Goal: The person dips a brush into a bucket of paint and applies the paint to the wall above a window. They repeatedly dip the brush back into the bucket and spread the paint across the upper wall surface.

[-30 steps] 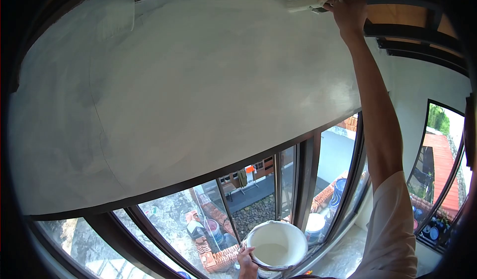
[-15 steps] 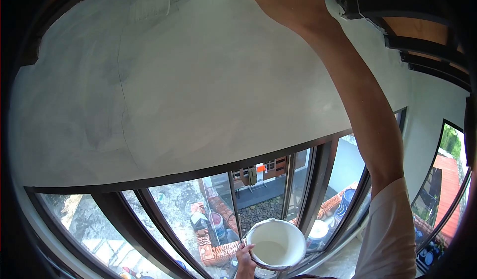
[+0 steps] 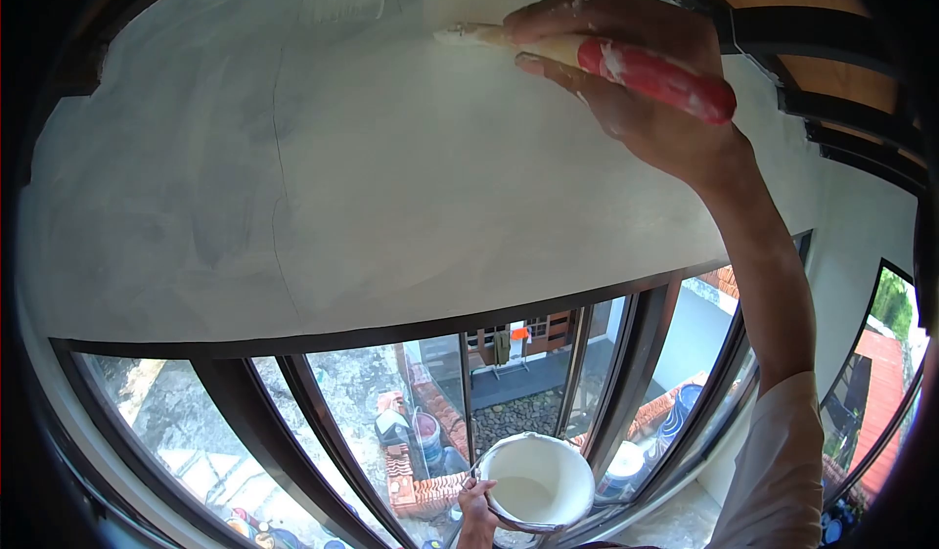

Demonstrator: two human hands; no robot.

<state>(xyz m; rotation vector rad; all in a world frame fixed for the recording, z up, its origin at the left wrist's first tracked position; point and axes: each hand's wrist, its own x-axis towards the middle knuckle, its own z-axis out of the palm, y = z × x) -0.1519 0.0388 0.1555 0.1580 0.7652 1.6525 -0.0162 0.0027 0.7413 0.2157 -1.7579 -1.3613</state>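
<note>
My right hand is raised against the upper wall, closed round a paintbrush. Its red handle is smeared with white paint and points down to the right. The pale bristle end points left, at or close to the grey-white wall. White specks show on my fingers. Low in the view, my left hand grips the rim of a white bucket, with some pale liquid at the bottom. The bucket is tilted so that its inside faces me.
Dark-framed windows run below the wall. Dark beams cross the ceiling at upper right. A thin crack runs down the wall. Outside, tubs and orange roof tiles are visible.
My right hand has come down from the top edge, bringing the red handle into view, with the brush turned nearly edge-on. The view has shifted slightly; my left hand still holds the bucket.
</note>
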